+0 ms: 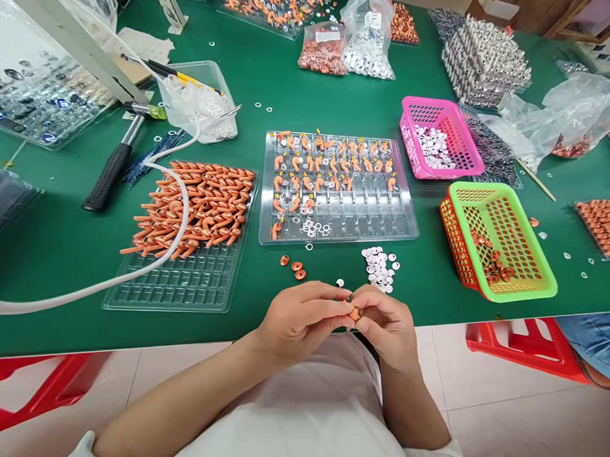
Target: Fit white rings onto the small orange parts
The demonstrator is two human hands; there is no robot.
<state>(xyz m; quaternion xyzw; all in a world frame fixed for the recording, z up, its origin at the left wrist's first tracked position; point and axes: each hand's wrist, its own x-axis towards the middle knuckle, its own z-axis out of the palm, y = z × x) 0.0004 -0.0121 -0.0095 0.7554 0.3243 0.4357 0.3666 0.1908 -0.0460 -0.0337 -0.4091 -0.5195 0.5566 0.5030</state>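
My left hand (308, 318) and my right hand (386, 322) meet at the table's front edge. Both pinch one small orange part (355, 313) between thumbs and fingertips; most of it is hidden. Just beyond my fingers lie a loose pile of white discs (379, 269) and a few round orange caps (297, 266). Farther back, a clear compartment tray (338, 235) holds rows of curved orange pieces (317, 163). White rings (316, 228) lie at its near side.
Left of the tray, stacked orange stems (199, 205) lie on another clear tray (167, 286), crossed by a white cable (185, 206). A hammer (115, 162) rests beyond. Rightward stand a pink basket (443, 102) of white discs and a green basket (541, 273) with orange caps.
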